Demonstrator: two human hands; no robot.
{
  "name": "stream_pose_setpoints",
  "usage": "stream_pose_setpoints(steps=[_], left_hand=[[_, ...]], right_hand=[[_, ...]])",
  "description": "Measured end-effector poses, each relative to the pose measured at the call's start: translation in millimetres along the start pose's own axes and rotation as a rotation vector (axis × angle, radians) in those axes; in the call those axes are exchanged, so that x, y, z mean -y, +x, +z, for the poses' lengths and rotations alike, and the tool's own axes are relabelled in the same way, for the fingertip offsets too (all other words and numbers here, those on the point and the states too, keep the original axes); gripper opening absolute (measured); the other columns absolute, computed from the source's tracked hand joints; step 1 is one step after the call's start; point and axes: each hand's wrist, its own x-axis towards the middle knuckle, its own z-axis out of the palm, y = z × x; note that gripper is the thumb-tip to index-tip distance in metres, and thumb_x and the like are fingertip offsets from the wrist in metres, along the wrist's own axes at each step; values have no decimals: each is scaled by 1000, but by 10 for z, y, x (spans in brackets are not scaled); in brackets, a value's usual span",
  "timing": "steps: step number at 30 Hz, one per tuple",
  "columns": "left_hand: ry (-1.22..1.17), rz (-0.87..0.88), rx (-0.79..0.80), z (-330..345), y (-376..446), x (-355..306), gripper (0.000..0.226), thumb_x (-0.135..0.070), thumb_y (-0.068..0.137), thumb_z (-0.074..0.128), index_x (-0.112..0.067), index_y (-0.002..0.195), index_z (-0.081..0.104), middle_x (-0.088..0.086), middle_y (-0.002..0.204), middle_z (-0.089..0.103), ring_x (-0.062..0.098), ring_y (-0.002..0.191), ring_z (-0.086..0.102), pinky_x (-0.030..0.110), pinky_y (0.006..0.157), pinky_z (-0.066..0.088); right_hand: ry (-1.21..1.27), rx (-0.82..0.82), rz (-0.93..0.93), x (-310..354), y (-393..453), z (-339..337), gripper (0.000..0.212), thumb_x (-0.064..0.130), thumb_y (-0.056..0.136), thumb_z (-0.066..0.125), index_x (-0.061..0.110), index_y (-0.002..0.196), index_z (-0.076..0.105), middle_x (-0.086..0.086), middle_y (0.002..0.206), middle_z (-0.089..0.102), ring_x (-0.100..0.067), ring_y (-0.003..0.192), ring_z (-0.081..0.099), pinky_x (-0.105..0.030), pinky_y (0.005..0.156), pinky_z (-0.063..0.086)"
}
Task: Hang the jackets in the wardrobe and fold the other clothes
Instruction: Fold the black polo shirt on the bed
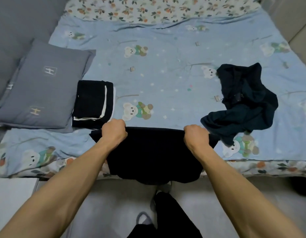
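Gripping the top edge of a black garment (154, 152), both hands closed on the fabric: left hand (114, 130) at its left end, right hand (196, 136) at its right end. Garment lies at the near edge of the bed (166, 74), its lower part draped over that edge toward the floor (114, 194). Folded dark stack (93, 102) with white layers showing sits near the bed's left side, just beyond the left hand, touching a grey pillow (44, 86). Crumpled dark teal garment (243, 102) lies unfolded toward the right edge, its lower end just beside the right hand. Bedsheet is light blue with a bear print. Second grey pillow (16, 28) in the far left corner.
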Motion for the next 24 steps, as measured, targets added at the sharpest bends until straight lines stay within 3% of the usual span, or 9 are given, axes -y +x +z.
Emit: stream_pose_setpoints(steps=[3, 7, 9, 12, 16, 18, 20, 24], left_hand=[[36, -11, 63, 168, 682, -64, 3, -15, 78, 58, -13, 78, 57, 1, 69, 48, 23, 62, 50, 28, 58, 39], [25, -73, 97, 482, 1797, -171, 9, -18, 78, 59, -12, 77, 53, 3, 75, 54, 21, 60, 49, 28, 55, 35], [16, -83, 78, 683, 2224, -202, 11, -16, 79, 57, -10, 88, 58, 6, 83, 58, 25, 69, 53, 31, 63, 39], [26, -6, -7, 1056, 2443, -199, 36, -17, 84, 54, -8, 118, 56, 15, 114, 59, 36, 102, 54, 42, 87, 41], [-91, 171, 13, 1615, 2255, -244, 57, -37, 97, 46, -13, 148, 37, 17, 155, 33, 36, 138, 34, 48, 114, 29], [-97, 232, 73, 1920, 2205, -240, 63, -47, 101, 33, -19, 156, 21, 14, 163, 13, 34, 149, 14, 49, 121, 15], [-110, 249, 77, 2188, 2214, -182, 65, -53, 100, 20, -24, 157, 10, 10, 165, 2, 31, 151, 2, 50, 121, 5], [-146, 181, -24, 2491, 2343, 104, 68, -60, 98, 12, -27, 158, 6, 7, 165, -4, 31, 152, -4, 49, 121, 0]], right_hand=[[-22, 13, -59, -14, 673, 216, 24, 3, 88, 43, 11, 100, 63, -8, 100, 65, -30, 92, 61, -32, 67, 32], [-12, 18, -63, -21, 1742, 576, 24, 2, 87, 45, 9, 101, 62, -10, 101, 65, -32, 92, 61, -33, 67, 33], [16, -23, -42, -35, 2171, 764, 22, 2, 87, 45, 8, 103, 59, -12, 102, 63, -33, 91, 59, -34, 68, 32], [84, -39, -55, 69, 2449, 1058, 24, 7, 88, 46, 5, 111, 54, -14, 108, 58, -33, 96, 53, -36, 78, 34], [198, 19, -193, 440, 2392, 1412, 39, 21, 97, 42, 2, 131, 47, -18, 134, 49, -34, 122, 45, -39, 103, 33], [219, 109, -250, 726, 2383, 1604, 55, 31, 103, 35, 4, 150, 30, -18, 156, 28, -35, 145, 24, -42, 119, 20], [230, 155, -306, 1006, 2398, 1807, 61, 39, 104, 27, 10, 156, 16, -14, 164, 10, -31, 151, 6, -43, 122, 8], [180, 190, -359, 1245, 2422, 2187, 64, 48, 103, 16, 18, 158, 3, -8, 165, -6, -26, 151, -9, -42, 121, -4]])
